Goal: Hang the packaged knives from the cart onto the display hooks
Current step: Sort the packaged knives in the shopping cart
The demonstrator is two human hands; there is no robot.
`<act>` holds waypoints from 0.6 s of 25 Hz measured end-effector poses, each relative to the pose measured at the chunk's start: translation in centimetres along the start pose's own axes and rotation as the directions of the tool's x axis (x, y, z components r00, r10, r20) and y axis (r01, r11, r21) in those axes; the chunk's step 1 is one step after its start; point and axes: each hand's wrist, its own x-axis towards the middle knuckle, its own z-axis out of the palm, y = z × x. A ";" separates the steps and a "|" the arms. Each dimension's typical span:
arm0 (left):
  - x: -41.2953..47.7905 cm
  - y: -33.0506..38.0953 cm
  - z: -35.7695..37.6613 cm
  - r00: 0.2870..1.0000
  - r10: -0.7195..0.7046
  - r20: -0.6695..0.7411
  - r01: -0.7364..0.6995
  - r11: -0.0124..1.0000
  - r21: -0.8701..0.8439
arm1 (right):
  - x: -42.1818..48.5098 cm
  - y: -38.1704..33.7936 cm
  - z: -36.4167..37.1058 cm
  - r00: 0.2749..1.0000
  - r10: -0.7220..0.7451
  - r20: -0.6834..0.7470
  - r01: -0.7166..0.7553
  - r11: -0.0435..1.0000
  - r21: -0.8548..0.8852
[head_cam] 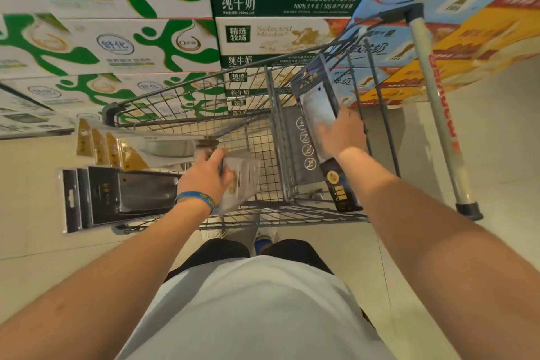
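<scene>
Fanned over the left side of the wire cart [187, 96]: black-carded knife packs [117, 196] and gold-carded knife packs [122, 152]. Gripping a pale knife pack [244, 178] with the left hand [207, 175], fingers curled round its edge, over the cart. Further right, clutching a dark knife pack [317, 105] upright over the child seat [295, 152] with the right hand [343, 136], fingers wrapped round its middle

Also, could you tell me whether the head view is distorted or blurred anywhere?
Head view: strong wide-angle bending, so the cart handle and milk cartons lean; the right hand on its dark knife package is motion-smeared; carton print at the edges is soft.
</scene>
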 end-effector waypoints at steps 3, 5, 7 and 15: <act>0.4 0.7 -0.2 1.000 -0.025 0.011 0.025 1.000 0.004 | 1.5 1.3 1.6 0.999 -0.037 -0.013 0.036 0.996 -0.079; 0.5 0.8 -0.2 1.000 -0.029 0.007 0.029 1.000 0.008 | 2.2 -0.2 1.4 0.995 -0.105 0.003 0.105 0.994 -0.032; 0.3 0.7 -0.1 0.999 -0.032 0.006 0.032 0.999 0.005 | 1.7 -1.4 1.1 0.991 -0.137 -0.007 0.137 0.989 -0.059; 0.9 1.0 -0.1 0.996 -0.034 0.081 0.033 0.999 0.009 | -4.5 -3.8 -7.6 0.815 -0.036 -0.579 0.419 0.727 0.544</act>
